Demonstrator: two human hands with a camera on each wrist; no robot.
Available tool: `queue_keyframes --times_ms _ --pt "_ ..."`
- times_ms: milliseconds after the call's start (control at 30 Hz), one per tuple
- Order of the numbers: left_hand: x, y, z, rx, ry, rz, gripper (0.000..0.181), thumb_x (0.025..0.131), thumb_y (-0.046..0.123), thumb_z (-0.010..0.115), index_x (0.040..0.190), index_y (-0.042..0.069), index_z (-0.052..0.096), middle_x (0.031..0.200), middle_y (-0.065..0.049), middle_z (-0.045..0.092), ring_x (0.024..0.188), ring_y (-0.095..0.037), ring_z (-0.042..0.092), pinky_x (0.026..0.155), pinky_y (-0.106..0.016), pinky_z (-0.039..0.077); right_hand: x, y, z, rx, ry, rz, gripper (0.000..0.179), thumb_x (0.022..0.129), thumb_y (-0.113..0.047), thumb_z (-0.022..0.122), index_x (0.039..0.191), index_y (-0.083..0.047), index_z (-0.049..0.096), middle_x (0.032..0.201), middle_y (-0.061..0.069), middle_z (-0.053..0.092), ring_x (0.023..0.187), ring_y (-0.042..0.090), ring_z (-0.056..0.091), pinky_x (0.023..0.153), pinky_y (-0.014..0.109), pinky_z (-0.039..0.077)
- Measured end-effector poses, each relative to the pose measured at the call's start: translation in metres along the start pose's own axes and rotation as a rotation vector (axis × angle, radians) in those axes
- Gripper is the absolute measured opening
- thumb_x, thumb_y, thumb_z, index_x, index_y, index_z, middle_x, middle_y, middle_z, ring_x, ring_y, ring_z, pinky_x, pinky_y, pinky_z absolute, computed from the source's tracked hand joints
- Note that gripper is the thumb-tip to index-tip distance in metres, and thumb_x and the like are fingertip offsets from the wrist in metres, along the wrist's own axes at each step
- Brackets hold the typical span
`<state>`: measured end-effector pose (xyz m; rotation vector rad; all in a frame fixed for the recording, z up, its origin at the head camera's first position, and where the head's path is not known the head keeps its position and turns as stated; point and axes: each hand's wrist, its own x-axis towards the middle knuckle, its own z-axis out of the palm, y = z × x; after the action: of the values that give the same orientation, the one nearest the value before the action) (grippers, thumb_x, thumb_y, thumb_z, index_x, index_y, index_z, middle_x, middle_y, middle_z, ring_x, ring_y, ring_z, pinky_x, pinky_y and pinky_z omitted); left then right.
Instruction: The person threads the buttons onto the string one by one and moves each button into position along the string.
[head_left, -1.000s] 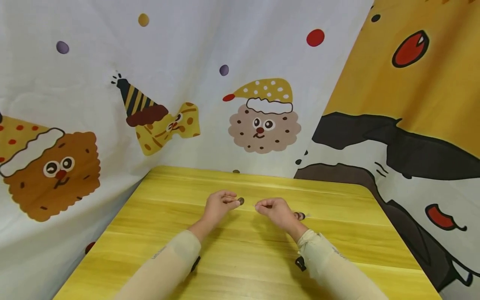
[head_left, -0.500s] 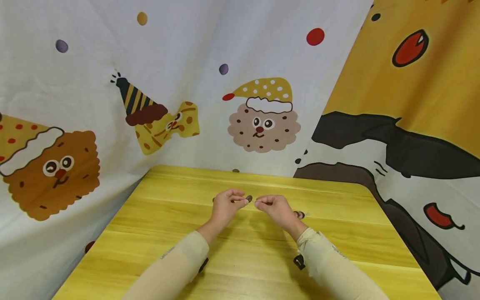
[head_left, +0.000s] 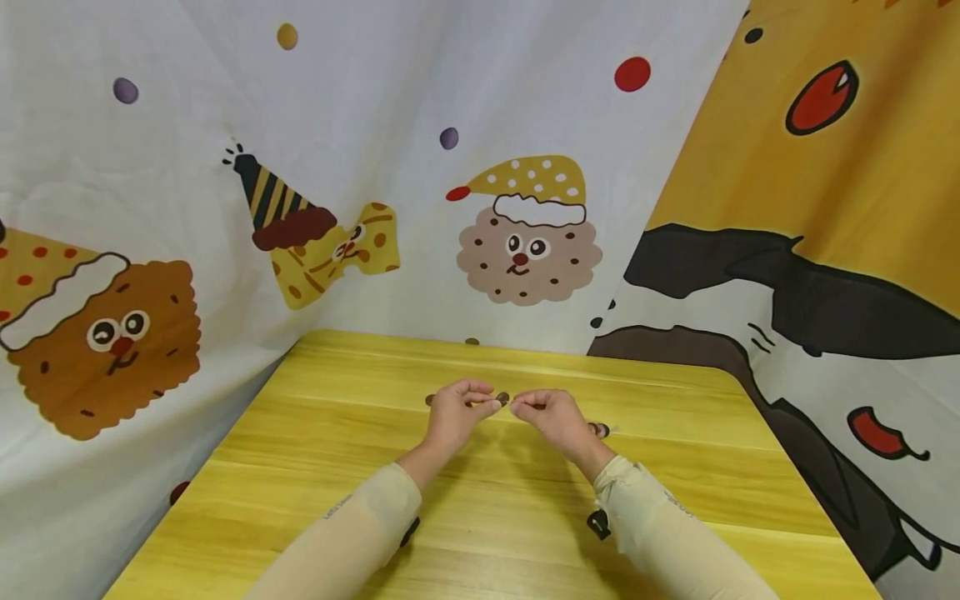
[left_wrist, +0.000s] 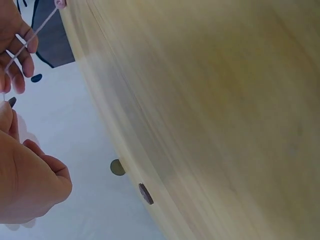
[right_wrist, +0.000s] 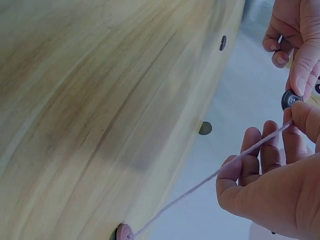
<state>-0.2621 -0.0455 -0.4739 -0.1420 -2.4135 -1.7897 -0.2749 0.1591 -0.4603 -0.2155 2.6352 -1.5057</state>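
Note:
My left hand (head_left: 455,417) pinches a small dark round button (right_wrist: 291,99) by its edge. Facing it, the thumb and forefinger of my right hand (head_left: 553,419) pinch a pale pink string (right_wrist: 201,184) close to its end. Fingertips of both hands meet at the button, the string's end right at its face; the very tip is hidden by the fingers. From my right hand the string slopes down to a pink button (right_wrist: 124,232) on the table, which overlaps a darker one there.
Another dark button (left_wrist: 145,194) lies on the wooden table (head_left: 480,533), beyond my left hand. A printed cloth (head_left: 405,83) hangs behind the table's far edge. Pale sleeves (head_left: 360,533) cover both forearms, with a black piece (head_left: 598,525) by the right wrist.
My left hand has moved right with the button, closing the gap to my right hand and the string's end. The right hand has barely shifted. The far dark button has come into sight.

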Motion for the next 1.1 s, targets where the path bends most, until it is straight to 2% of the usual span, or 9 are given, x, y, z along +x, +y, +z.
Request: queue_keyframes --times_ms 300,500,667,967,1100 --pt "-0.002 0.003 0.002 0.024 0.004 0.008 0.019 0.094 0.023 0.085 0.111 0.018 0.079 0.103 0.002 0.083 0.100 -0.018 0.073 0.089 -0.036 0.055 0.000 0.001 -0.001 -0.005 0.010 0.011 0.024 0.103 -0.031 0.074 0.114 -0.012 0.083 0.125 0.005 0.079 0.113 0.021 0.072 0.096 0.045 0.060" --pt "-0.004 0.002 0.005 0.062 0.008 0.054 0.017 0.094 0.024 0.085 0.109 0.019 0.079 0.099 0.005 0.083 0.098 -0.012 0.073 0.094 -0.038 0.057 0.001 0.003 -0.001 0.002 -0.002 0.020 0.026 0.103 -0.032 0.073 0.114 -0.011 0.083 0.124 0.004 0.079 0.116 0.022 0.071 0.100 0.049 0.059" --pt "-0.006 0.004 0.006 0.099 0.028 0.098 0.016 0.093 0.024 0.086 0.108 0.020 0.080 0.099 0.006 0.083 0.100 -0.015 0.075 0.096 -0.043 0.059 0.000 0.001 0.000 0.005 0.002 0.024 0.026 0.102 -0.031 0.074 0.113 -0.009 0.083 0.121 0.004 0.080 0.115 0.023 0.071 0.101 0.050 0.058" --pt "-0.006 0.005 0.009 0.131 0.054 0.095 0.015 0.092 0.025 0.086 0.106 0.022 0.080 0.097 0.007 0.083 0.105 -0.018 0.072 0.093 -0.041 0.058 -0.003 -0.003 -0.001 0.000 0.009 0.015 0.022 0.102 -0.030 0.074 0.109 -0.012 0.083 0.120 0.006 0.080 0.115 0.024 0.072 0.100 0.049 0.059" --pt "-0.007 0.004 0.011 0.159 0.046 0.100 0.019 0.092 0.026 0.086 0.108 0.017 0.081 0.095 0.007 0.082 0.107 -0.019 0.070 0.091 -0.040 0.057 -0.003 -0.003 0.000 0.004 0.014 0.021 0.021 0.102 -0.030 0.075 0.109 -0.011 0.083 0.118 0.007 0.080 0.111 0.022 0.072 0.097 0.046 0.059"
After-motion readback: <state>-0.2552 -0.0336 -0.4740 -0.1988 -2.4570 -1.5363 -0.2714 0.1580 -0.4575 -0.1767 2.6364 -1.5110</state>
